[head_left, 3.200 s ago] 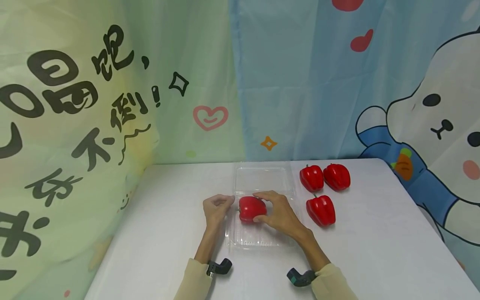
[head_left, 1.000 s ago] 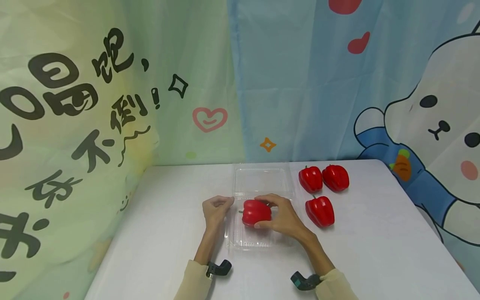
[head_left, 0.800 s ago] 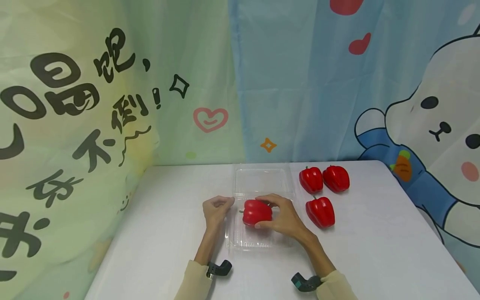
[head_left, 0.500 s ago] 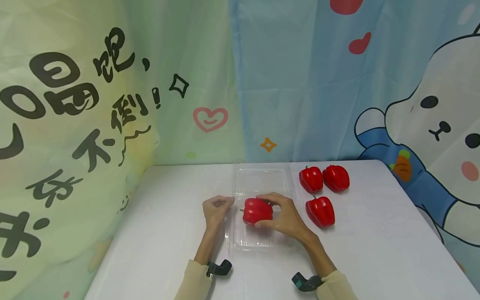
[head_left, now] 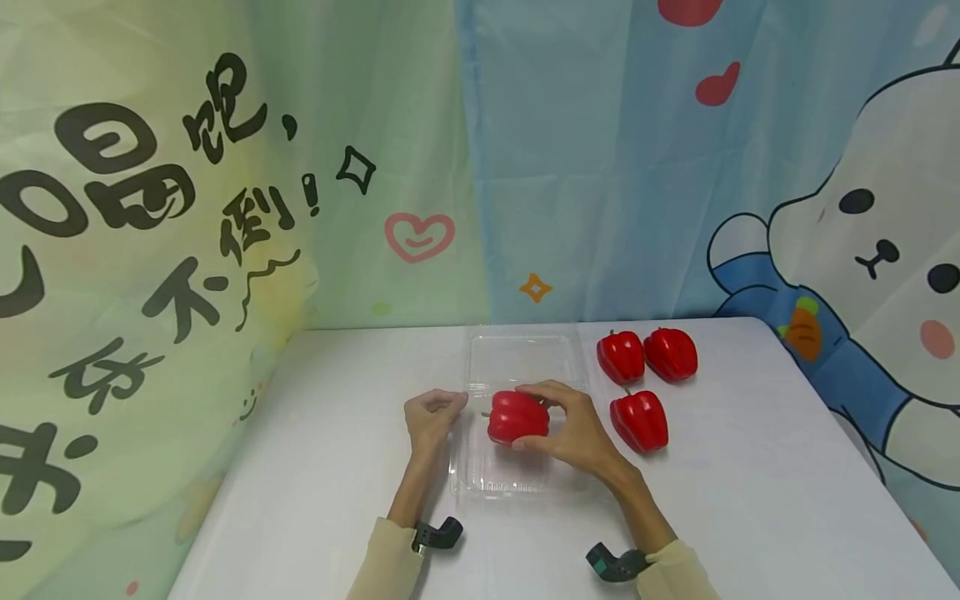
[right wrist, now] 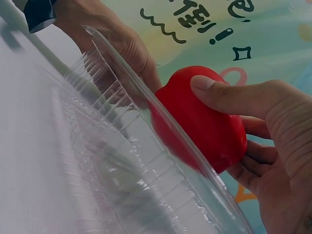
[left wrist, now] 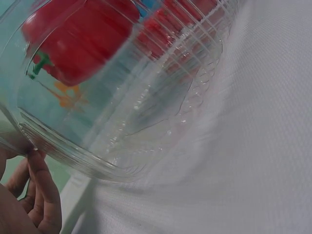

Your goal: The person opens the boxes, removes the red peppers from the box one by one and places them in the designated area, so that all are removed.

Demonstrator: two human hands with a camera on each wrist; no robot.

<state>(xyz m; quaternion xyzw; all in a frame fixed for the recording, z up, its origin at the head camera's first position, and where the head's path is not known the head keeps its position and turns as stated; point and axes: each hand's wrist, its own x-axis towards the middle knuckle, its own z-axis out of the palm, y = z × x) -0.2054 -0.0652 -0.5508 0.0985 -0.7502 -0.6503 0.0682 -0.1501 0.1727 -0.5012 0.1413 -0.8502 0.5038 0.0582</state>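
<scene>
A red bell pepper (head_left: pixel 517 417) lies on its side between the thumb and fingers of my right hand (head_left: pixel 572 427), its green stem pointing left. It is over the lower half of an open clear plastic clamshell box (head_left: pixel 495 479). In the right wrist view the pepper (right wrist: pixel 195 117) shows partly above the box rim and partly through its wall. My left hand (head_left: pixel 431 421) pinches the box's left rim; in the left wrist view its fingertips (left wrist: pixel 36 156) meet that edge. Whether the pepper touches the box floor cannot be told.
Three more red bell peppers lie to the right of the box: one at back left (head_left: pixel 622 357), one at back right (head_left: pixel 671 353) and one nearer (head_left: pixel 640 421). The clear lid (head_left: pixel 521 358) lies folded back. A white-covered table (head_left: pixel 765 467) meets a printed curtain (head_left: pixel 555 150) behind.
Over about three seconds my right hand has shifted the pepper slightly rightward above the box. In the last half second it has moved a little further right and away. The left hand has stayed put.
</scene>
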